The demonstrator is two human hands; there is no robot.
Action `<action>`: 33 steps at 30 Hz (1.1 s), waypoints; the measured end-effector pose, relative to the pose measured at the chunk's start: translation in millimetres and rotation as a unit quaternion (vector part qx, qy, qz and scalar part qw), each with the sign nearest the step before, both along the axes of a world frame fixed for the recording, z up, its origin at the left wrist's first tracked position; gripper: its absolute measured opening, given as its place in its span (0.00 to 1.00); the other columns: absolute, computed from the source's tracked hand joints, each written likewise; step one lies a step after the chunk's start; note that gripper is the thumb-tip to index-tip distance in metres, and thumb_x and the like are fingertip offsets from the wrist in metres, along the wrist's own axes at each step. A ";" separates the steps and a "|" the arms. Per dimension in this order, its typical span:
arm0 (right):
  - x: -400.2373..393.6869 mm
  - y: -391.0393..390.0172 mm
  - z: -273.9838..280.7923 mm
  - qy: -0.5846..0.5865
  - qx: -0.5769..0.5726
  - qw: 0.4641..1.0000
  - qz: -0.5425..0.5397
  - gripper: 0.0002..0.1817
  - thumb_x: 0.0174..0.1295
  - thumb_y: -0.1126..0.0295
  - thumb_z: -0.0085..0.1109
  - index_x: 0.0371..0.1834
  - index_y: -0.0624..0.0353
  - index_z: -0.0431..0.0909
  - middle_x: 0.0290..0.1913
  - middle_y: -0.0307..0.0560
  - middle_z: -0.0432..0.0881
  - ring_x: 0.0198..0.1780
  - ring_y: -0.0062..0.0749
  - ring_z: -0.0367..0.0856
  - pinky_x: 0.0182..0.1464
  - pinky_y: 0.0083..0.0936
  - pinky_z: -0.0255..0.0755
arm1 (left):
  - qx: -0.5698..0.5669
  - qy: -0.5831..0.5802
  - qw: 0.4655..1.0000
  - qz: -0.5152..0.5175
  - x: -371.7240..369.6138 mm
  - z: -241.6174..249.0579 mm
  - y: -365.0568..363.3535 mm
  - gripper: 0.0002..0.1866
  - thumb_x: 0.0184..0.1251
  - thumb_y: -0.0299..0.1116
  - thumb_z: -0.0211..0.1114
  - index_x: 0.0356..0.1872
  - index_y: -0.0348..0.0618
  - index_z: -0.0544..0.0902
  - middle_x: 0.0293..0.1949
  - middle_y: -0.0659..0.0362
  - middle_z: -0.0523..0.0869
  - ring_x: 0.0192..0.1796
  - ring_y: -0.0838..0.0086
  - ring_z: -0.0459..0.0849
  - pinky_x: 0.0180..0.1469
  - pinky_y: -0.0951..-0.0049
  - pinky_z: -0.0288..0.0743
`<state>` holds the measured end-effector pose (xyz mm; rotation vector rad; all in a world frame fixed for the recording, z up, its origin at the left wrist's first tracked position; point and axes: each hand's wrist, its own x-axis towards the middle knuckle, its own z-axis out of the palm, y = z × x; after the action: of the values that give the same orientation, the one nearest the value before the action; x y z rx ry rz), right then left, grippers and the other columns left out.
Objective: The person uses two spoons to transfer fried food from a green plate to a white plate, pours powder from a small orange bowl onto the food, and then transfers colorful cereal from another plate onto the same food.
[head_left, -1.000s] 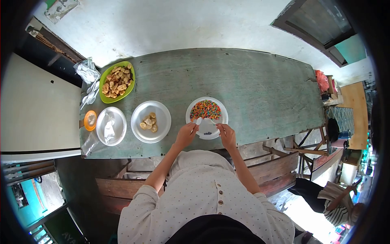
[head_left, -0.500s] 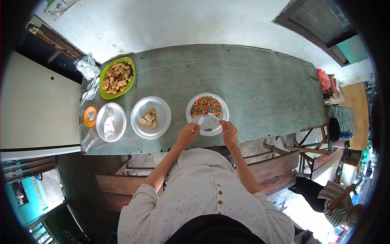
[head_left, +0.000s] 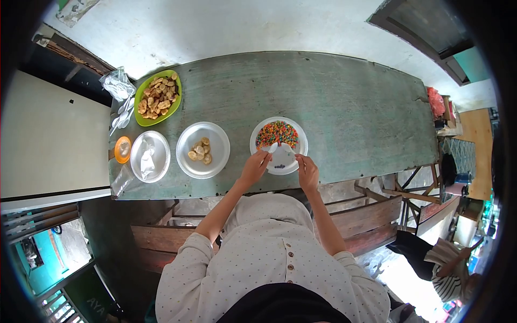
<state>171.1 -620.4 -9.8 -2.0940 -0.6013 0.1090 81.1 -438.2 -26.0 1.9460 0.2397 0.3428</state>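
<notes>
A white plate (head_left: 303, 141) holds many small colourful pieces (head_left: 276, 133) in its far part and a few dark pieces (head_left: 279, 166) near its front. My left hand (head_left: 257, 164) grips a white spoon (head_left: 273, 147) over the plate's left side. At the right side, my right hand (head_left: 307, 169) grips another white spoon (head_left: 287, 147). The two spoon heads point towards each other at the near edge of the colourful pieces. Whether they hold anything is too small to tell.
Left of that plate are a white plate (head_left: 221, 161) with round beige pieces, a plate (head_left: 164, 153) with a crumpled white item, an orange bowl (head_left: 118, 152), a green dish (head_left: 141, 117) of brown food and spoons (head_left: 125, 114). A person (head_left: 449, 264) is at the lower right.
The view has shifted slightly, so the table sits higher and further right. Both spoon heads have come closer to the colourful pieces and to each other.
</notes>
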 end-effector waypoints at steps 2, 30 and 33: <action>-2.9 1.6 7.7 0.029 -0.002 1.000 -0.003 0.13 0.67 0.66 0.48 0.41 0.62 0.80 0.37 0.51 0.82 0.32 0.38 0.80 0.33 0.28 0.73 | -0.001 -0.008 1.000 -0.004 -1.8 -0.6 0.5 0.12 0.69 0.33 0.51 0.28 0.37 0.76 0.27 0.50 0.77 0.33 0.55 0.77 0.35 0.62 0.69; -4.7 2.1 33.5 0.045 -0.012 0.995 0.084 0.08 0.61 0.71 0.53 0.32 0.61 0.81 0.33 0.51 0.82 0.35 0.46 0.81 0.36 0.33 0.73 | -0.017 0.014 0.998 0.057 -36.3 1.9 5.2 0.12 0.69 0.33 0.51 0.29 0.35 0.77 0.29 0.49 0.79 0.33 0.56 0.78 0.37 0.64 0.70; -2.5 1.0 28.2 0.039 -0.029 0.995 0.091 0.07 0.61 0.71 0.53 0.32 0.61 0.81 0.32 0.51 0.82 0.34 0.46 0.81 0.35 0.33 0.73 | -0.020 0.019 0.998 0.059 -33.4 2.8 6.4 0.12 0.70 0.33 0.51 0.29 0.35 0.77 0.28 0.49 0.78 0.33 0.57 0.78 0.37 0.64 0.70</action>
<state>168.6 -619.4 18.4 -2.0766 -0.7475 0.3145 47.8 -431.8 -23.1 1.9043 0.3836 0.3758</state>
